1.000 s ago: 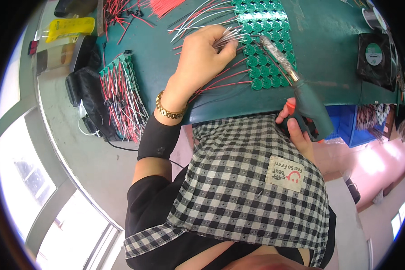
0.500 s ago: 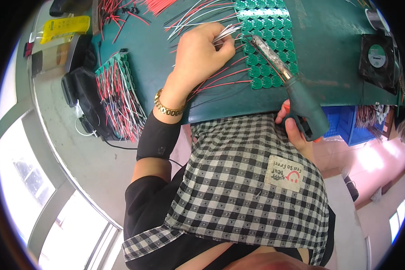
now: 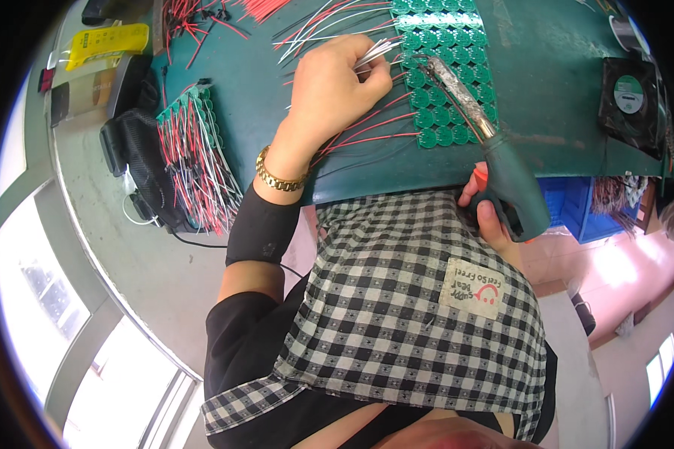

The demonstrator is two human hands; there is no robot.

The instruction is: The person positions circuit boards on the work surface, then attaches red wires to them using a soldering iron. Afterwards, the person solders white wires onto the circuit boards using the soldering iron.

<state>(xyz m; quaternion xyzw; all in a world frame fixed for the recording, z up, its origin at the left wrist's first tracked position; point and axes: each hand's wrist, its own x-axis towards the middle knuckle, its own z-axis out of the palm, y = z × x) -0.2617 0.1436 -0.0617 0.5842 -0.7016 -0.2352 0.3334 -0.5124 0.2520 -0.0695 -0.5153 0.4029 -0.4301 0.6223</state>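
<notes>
A panel of round green circuit boards lies on the dark green work mat, with red, black and white wires running from its left edge. My left hand is closed on a bundle of white wires, their tips by the panel's left side. In my right hand, beyond the mat's near edge, is a dark green gun-shaped soldering iron. Its metal barrel slants up and left over the panel, the tip close to the white wires' ends. Whether the tip touches a board I cannot tell.
Another wired board panel lies at the left beside a black mesh pouch. Loose red wires are at the far left, near a yellow package. A black spool sits at the right, above a blue crate.
The soldering iron has shifted slightly to the right, its tip moving a little away from my left hand. My left hand has stayed almost where it was.
</notes>
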